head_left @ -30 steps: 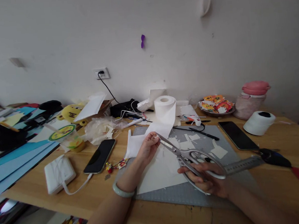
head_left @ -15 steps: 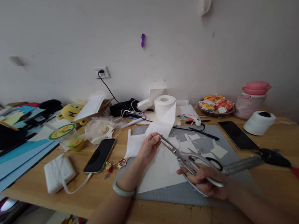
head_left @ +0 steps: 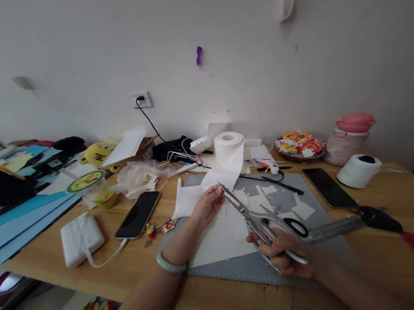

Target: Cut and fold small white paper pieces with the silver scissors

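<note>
My right hand [head_left: 285, 253] is wrapped round the handles of large silver scissors [head_left: 246, 213], whose blades point up and left. My left hand [head_left: 208, 204] is pinched at the blade tips; whatever lies between its fingertips is too small to make out. Behind the fingers, a white strip [head_left: 222, 176] runs down from an upright white roll [head_left: 229, 151]. Under both hands lie a large cream sheet [head_left: 216, 246] and a grey cutting mat [head_left: 236, 269] with cut paper scraps [head_left: 303, 208].
Left are a phone [head_left: 138, 215], a white power bank [head_left: 82, 239] and a lidded cup [head_left: 101, 193]. Right are another phone [head_left: 328, 187], a thread cone [head_left: 359, 171], a metal ruler [head_left: 336, 229] and a plate of wrapped packets [head_left: 300, 144].
The scissors and my right hand have shifted very slightly, with the handle loops looking a little different in angle. My left hand stays pinched near the blade tips.
</note>
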A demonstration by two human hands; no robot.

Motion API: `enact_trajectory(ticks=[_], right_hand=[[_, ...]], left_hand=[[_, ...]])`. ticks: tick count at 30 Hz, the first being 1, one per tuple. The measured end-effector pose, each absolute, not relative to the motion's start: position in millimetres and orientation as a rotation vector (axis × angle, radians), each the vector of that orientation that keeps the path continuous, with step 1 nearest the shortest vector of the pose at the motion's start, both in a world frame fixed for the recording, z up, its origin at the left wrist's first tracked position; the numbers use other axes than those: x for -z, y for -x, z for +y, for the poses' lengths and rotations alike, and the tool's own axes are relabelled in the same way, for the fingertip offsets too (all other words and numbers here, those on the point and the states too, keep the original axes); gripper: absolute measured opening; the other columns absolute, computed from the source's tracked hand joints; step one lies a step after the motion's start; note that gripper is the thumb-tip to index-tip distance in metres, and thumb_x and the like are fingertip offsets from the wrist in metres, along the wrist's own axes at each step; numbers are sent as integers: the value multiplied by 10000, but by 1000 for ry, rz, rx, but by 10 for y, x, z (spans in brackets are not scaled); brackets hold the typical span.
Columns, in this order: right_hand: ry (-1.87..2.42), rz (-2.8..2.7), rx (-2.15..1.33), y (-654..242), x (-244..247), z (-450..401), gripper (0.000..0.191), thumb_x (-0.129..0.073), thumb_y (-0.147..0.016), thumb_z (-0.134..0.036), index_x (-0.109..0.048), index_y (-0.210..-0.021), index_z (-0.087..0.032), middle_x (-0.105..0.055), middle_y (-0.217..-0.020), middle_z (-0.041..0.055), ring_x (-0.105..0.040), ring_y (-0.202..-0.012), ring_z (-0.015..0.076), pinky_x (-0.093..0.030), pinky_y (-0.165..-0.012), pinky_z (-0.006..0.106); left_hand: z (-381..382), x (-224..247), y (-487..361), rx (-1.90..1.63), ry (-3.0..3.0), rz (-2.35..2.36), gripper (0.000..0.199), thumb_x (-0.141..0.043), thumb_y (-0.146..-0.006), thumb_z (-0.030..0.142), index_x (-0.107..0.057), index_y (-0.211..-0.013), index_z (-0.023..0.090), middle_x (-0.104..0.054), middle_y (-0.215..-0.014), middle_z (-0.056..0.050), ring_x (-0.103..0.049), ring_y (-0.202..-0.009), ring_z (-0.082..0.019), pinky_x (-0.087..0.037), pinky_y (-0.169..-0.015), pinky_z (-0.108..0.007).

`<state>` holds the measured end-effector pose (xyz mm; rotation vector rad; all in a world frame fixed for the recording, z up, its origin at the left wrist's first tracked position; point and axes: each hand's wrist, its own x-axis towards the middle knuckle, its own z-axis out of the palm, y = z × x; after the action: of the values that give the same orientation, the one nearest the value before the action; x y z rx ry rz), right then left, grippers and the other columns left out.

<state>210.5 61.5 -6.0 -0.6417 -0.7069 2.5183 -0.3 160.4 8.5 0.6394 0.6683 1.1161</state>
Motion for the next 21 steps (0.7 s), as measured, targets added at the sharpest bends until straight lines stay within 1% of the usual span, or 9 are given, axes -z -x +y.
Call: enact_trajectory(ticks=[3, 5, 6, 8, 10, 11, 13, 18, 21], right_hand=[[652, -732, -2524, -2083, -23, 606, 341, -565, -617, -104, -602, -950, -165, -361, -504, -108, -221, -315, -8, -174, -283, 114], [716, -840, -2485, -2028, -84, 594, 286, -534, -588, -118, -599, -864, -155, -436, -522, -77, -353, -344, 19, -278, -315, 127], [765, -944, -2440, -1986, -106, 586, 226, -525, -583, -143, -595, -797, -140, -490, -532, -45, -434, -371, 51, -334, -337, 154], [938, -1135, -2304, -1884, -119, 568, 115, -521, -636, -216, -569, -656, -114, -552, -535, 17, -517, -400, 104, -360, -341, 182], [1141, -1078, -2289, -1777, -92, 548, 307, -478, -718, -384, -529, -565, -123, -519, -458, 16, -482, -336, 105, -344, -306, 189], [1201, -1012, -2281, -1729, -69, 538, 361, -462, -722, -450, -507, -547, -137, -514, -451, 7, -466, -319, 100, -350, -299, 195], [1254, -951, -2266, -1657, -23, 520, 396, -465, -690, -514, -483, -524, -154, -494, -420, -11, -455, -289, 104, -355, -282, 202], [1261, -891, -2233, -1611, 16, 511, 344, -544, -531, -497, -473, -483, -164, -483, -388, -31, -433, -253, 94, -318, -235, 177], [1247, -876, -2258, -1621, 6, 525, 317, -548, -499, -469, -460, -460, -167, -465, -369, -38, -414, -242, 89, -306, -219, 173]], left_hand=[[1605, -79, 6, -1082, -649, 669, 182, -759, -591, 212, -622, -665, 119, -617, -652, -15, -546, -594, -73, -430, -586, -166], [1600, -80, 3, -1098, -656, 658, 185, -768, -574, 207, -617, -638, 120, -609, -637, -8, -539, -591, -74, -430, -594, -171], [1595, -83, 1, -1099, -661, 656, 188, -772, -566, 203, -618, -632, 119, -607, -633, -6, -539, -594, -77, -431, -598, -175], [1577, -92, -7, -1073, -672, 664, 185, -769, -567, 204, -623, -637, 114, -610, -638, -11, -543, -603, -84, -431, -606, -183], [1555, -102, -15, -1033, -681, 682, 171, -754, -589, 203, -632, -662, 107, -622, -661, -19, -549, -617, -85, -430, -620, -186], [1545, -106, -20, -1016, -682, 692, 163, -744, -603, 202, -637, -678, 104, -628, -672, -22, -552, -623, -85, -429, -630, -187], [1528, -112, -30, -998, -671, 708, 146, -728, -619, 193, -642, -692, 101, -634, -681, -24, -556, -631, -84, -428, -645, -190], [1525, -100, -64, -1033, -660, 731, 128, -725, -615, 182, -634, -649, 99, -632, -671, -20, -549, -630, -80, -415, -650, -188], [1537, -74, -76, -1045, -677, 749, 150, -738, -603, 197, -642, -656, 95, -629, -658, -19, -540, -616, -75, -409, -644, -182]])
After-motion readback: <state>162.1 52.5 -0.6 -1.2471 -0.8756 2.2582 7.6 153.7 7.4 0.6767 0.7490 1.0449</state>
